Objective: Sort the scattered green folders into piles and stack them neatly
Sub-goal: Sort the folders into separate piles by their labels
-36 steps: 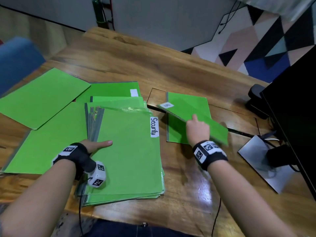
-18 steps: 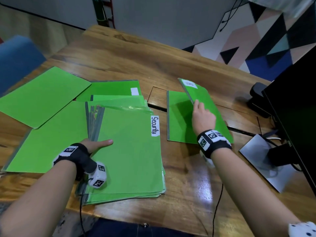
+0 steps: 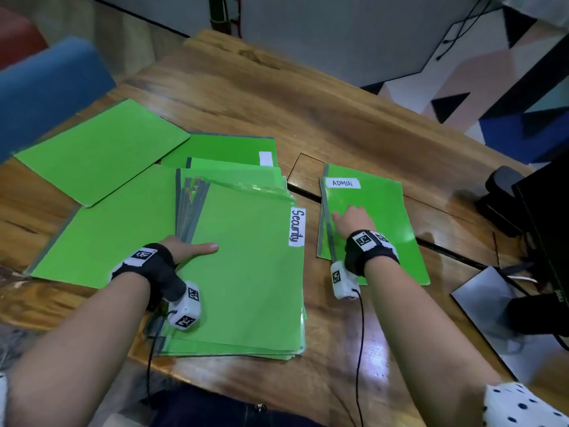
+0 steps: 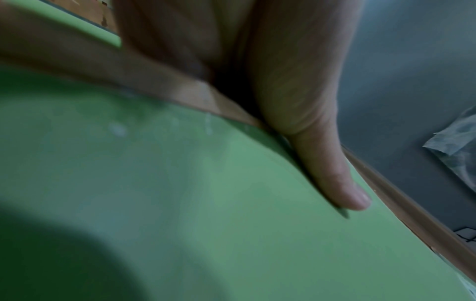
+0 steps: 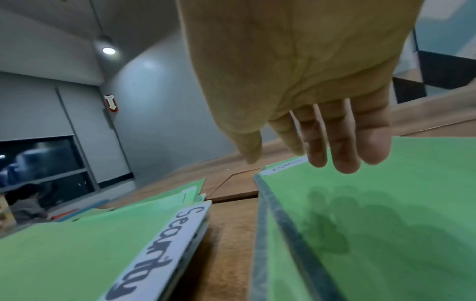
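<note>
Head view, person seated at 6 o'clock of a wooden desk. The "Security" stack, a thick pile of green folders topped by one labelled "Security", lies at the near centre. The left hand rests on its 9 o'clock edge with the thumb laid flat across the top cover; the other fingers are hidden at the spines, so whether they curl under the pile cannot be told. At 3 o'clock of that stack, apart from it across a strip of bare wood, lies the "ADMIN" folder, set on a second green folder whose left margin shows beneath it. The right hand is above the ADMIN cover, fingers straight and together, holding nothing; the right wrist view shows its shadow on the green, and actual contact cannot be confirmed. Loose folders remain scattered from 9 to 11 o'clock, overlapping one another and partly tucked under the Security stack. A monitor and its base stand at 3 o'clock. Probable hazards: the ADMIN folder sits skewed on its partner, so a sideways push from the flat palm would likely slide the glossy covers further out of register; the Security stack's spines are fanned, and lifting from one edge could spill the lower folders; drawing the tucked folders out could drag the stack askew.
</note>
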Demonstrator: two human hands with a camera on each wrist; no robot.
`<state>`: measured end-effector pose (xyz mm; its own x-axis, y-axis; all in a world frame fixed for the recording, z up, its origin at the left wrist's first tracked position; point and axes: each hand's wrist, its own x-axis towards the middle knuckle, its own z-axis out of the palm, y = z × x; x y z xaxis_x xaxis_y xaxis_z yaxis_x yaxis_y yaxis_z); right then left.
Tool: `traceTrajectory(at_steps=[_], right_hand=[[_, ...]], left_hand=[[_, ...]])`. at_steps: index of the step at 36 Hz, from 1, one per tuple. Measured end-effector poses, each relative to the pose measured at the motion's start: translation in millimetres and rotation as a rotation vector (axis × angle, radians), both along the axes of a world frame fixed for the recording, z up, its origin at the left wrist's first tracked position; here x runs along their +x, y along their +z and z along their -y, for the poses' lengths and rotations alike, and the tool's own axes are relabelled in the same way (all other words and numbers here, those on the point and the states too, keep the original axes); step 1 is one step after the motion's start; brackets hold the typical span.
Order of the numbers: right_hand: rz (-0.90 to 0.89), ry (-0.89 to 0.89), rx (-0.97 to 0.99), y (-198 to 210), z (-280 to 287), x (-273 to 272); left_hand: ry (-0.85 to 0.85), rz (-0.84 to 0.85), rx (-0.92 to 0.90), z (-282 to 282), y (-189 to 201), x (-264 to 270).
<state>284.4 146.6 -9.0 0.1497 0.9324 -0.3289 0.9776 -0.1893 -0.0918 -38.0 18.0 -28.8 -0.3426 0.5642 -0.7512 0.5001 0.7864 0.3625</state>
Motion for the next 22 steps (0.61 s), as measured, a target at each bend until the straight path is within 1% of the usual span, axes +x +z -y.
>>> traceTrajectory(at_steps=[4, 8, 11, 14, 18, 22], right_hand=[[0.111, -0.046, -0.031, -7.0, 3.3, 31.7], [0.164, -0.217, -0.075, -11.1, 18.8, 70.7], [0.114, -0.363, -0.102, -21.4, 32.9, 103.1], [0.046, -0.458, -0.135, -29.1, 43.1, 126.5], [-0.044, -0.531, -0.195, -31.5, 51.1, 134.1], [-0.025, -0.588, -0.188, -30.4, 57.3, 130.9]], left_hand=[[-0.004, -0.013, 0.011, 0.2, -0.6, 0.1], [0.010, -0.006, 0.021, 0.7, -4.7, -0.4], [0.014, -0.007, 0.022, 0.7, -7.2, -1.1], [0.025, 0.000, 0.016, 0.7, -7.4, 0.0], [0.017, -0.016, -0.001, 0.4, -6.1, 1.0], [0.012, -0.015, -0.012, 0.4, -5.5, 1.1]])
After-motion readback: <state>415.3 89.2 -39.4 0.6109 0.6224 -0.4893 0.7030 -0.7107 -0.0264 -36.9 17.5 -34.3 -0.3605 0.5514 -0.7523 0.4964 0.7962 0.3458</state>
